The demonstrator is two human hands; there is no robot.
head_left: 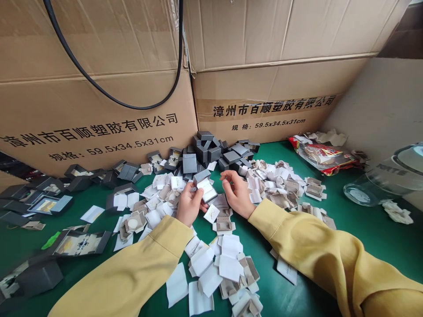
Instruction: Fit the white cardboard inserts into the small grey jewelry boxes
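Note:
My left hand (189,204) grips a small open grey box (205,186) with a white lining, held just above the green table (370,229). My right hand (236,193) hovers beside it to the right, fingers curled and apart, with nothing in it that I can see. Both arms wear yellow sleeves. Under and around the hands lie several white and beige paper inserts (224,259). A heap of small grey boxes (211,152) sits just behind the hands, against the cardboard cartons.
Two big cardboard cartons (99,119) wall off the back, with a black cable (109,94) hanging across them. More open grey boxes (49,202) lie at the left. A red snack bag (322,156) and a clear glass jar (386,176) lie at the right.

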